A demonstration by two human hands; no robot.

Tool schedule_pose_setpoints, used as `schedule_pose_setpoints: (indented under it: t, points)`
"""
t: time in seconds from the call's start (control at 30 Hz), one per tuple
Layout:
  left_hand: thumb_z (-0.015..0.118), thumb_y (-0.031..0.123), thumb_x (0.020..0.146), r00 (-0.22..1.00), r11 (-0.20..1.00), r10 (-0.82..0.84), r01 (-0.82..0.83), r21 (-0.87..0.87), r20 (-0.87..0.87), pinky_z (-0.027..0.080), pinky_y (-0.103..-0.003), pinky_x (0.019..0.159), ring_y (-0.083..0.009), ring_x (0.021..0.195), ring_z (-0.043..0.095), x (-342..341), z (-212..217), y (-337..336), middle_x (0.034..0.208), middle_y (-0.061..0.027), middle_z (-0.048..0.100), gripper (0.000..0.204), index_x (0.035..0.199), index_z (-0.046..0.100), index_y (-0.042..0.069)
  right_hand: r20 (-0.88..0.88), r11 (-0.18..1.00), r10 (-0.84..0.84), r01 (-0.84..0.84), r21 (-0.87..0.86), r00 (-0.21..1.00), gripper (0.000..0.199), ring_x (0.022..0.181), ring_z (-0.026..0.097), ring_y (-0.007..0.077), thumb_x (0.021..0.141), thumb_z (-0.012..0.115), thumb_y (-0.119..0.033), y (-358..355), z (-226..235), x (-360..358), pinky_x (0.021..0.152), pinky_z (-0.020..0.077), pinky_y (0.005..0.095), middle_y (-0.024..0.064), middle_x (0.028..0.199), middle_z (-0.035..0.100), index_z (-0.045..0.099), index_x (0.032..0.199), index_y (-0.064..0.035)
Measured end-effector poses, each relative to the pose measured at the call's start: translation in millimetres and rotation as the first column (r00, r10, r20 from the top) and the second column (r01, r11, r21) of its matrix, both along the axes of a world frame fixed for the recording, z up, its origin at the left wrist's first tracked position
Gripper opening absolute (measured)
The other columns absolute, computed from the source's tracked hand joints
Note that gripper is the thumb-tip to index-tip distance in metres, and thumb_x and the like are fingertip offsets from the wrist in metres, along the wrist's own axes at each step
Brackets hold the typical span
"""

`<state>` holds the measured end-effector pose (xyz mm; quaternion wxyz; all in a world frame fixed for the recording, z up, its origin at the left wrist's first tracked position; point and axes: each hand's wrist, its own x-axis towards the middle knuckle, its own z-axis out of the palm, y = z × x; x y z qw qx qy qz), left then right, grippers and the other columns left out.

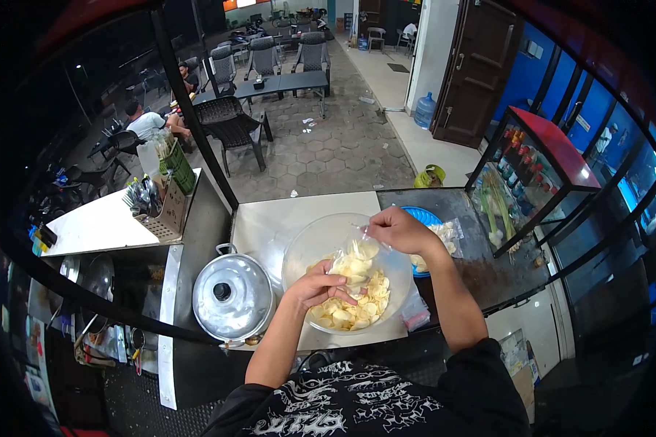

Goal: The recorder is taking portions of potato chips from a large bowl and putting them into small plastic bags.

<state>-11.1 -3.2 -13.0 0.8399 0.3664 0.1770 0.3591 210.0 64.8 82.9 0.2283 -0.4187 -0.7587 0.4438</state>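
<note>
A large clear plastic bowl (297, 251) stands on the counter in front of me, with pale yellow chips (364, 309) heaped in its bottom. Over it I hold a small clear plastic bag (355, 266) with chips inside. My left hand (317, 285) cups the bag from below and the left side, thumb across its front. The top edge of the bag is pinched in the fingers of my right hand (402, 231). Beyond the right wrist, a blue basket (420, 213) lies partly covered by clear bags with pale contents (444, 234).
Left of the bowl sits a lidded metal pot (233, 298). Farther left, a cutlery basket (160, 211) is on a white ledge. A glass display case (525, 175) with bottles stands at the right. Seated people, chairs and a long table (280, 84) are beyond the counter.
</note>
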Motion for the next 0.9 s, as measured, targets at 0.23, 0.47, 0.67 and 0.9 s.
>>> schedule_pose_setpoints:
  t: [0.23, 0.47, 0.67, 0.9]
  points:
    - [0.076, 0.018, 0.070, 0.898, 0.887, 0.349, -0.225, 0.402, -0.267, 0.047, -0.040, 0.093, -0.0305, 0.109, 0.058, 12.3, 8.1, -1.7, 0.119, -0.0209, 0.057, 0.081, 0.136, 0.034, -0.005, 0.182, 0.967, 0.254, -0.251, -0.038, 0.950, 0.037, 0.050, 0.037, 0.0077, 0.088, 0.059, -0.024, 22.2, 2.5, -19.2, 0.048, 0.0324, 0.0290, -0.0021, 0.051, 0.045, 0.055, 0.059, -0.0009]
    - [0.083, 0.018, 0.062, 0.471, 0.405, 0.871, -0.522, 0.751, -0.141, 0.049, -0.032, 0.082, -0.0205, 0.092, 0.060, 31.7, 32.5, 1.3, 0.099, -0.0121, 0.059, 0.073, 0.118, 0.041, -0.001, -0.218, 0.897, 0.243, -0.304, -0.320, 0.945, 0.031, 0.052, 0.047, 0.0076, 0.089, 0.060, -0.027, 14.7, 4.8, -61.9, 0.047, 0.0387, 0.0241, -0.0010, 0.057, 0.051, 0.062, 0.070, -0.0038]
    - [0.079, 0.017, 0.066, 0.216, 0.278, 0.960, -0.625, 0.729, -0.181, 0.043, -0.030, 0.075, -0.0163, 0.082, 0.051, -1.8, 12.3, -3.5, 0.093, -0.0074, 0.053, 0.053, 0.105, 0.047, 0.001, -0.189, 0.851, 0.152, -0.226, -0.473, 0.970, 0.026, 0.058, 0.056, 0.0124, 0.092, 0.050, -0.030, 45.2, -46.1, -58.9, 0.051, 0.0481, 0.0289, 0.0052, 0.070, 0.058, 0.061, 0.091, -0.0063]
    - [0.082, 0.028, 0.063, 0.311, 0.249, 0.949, -0.615, 0.748, -0.060, 0.041, -0.034, 0.090, -0.0212, 0.103, 0.052, -18.6, 24.7, -17.8, 0.113, -0.0119, 0.051, 0.074, 0.120, 0.043, 0.000, 0.651, 0.812, 0.559, -0.500, -0.302, 0.514, 0.069, 0.099, 0.061, 0.0307, 0.072, 0.074, -0.032, -33.4, -144.8, -100.3, 0.080, 0.0510, 0.0393, 0.0160, 0.112, 0.062, 0.048, 0.130, -0.0067]
